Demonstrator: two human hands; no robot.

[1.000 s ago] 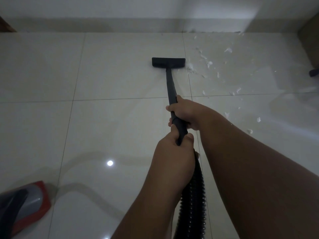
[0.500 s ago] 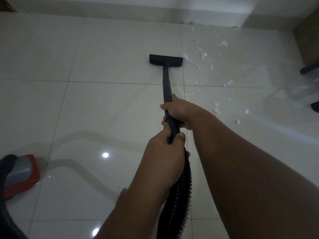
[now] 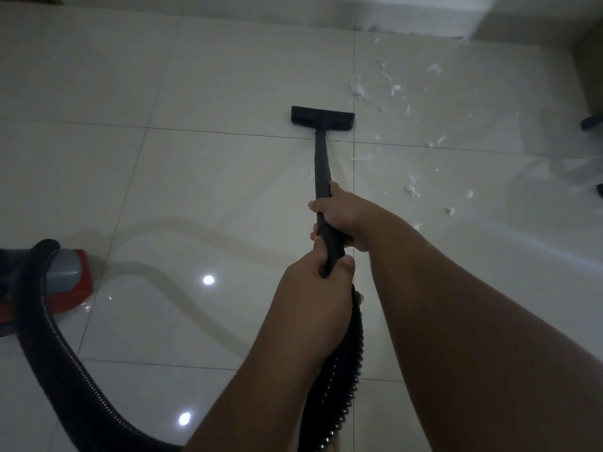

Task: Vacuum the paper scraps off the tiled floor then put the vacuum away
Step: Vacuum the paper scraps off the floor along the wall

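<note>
Both my hands grip the black vacuum wand (image 3: pixel 321 164). My right hand (image 3: pixel 342 216) holds it higher up the tube, and my left hand (image 3: pixel 318 288) is closed around its lower end where the ribbed hose (image 3: pixel 346 360) joins. The flat black floor nozzle (image 3: pixel 322 118) rests on the pale tiled floor (image 3: pixel 212 190), just left of a tile seam. White paper scraps (image 3: pixel 411 187) lie scattered to the right of the nozzle, with another clump (image 3: pixel 357 90) beyond it. The red and grey vacuum body (image 3: pixel 70 278) sits at the left edge.
The hose (image 3: pixel 55 360) loops from the vacuum body along the lower left floor. A wall base (image 3: pixel 293 14) runs along the top. Dark chair parts (image 3: pixel 591 123) show at the right edge, beside a brown furniture side (image 3: pixel 590 60).
The nozzle has been pulled back toward me, away from the wall and the far scraps. The view has tilted, so more of the vacuum body and hose shows at the left.
</note>
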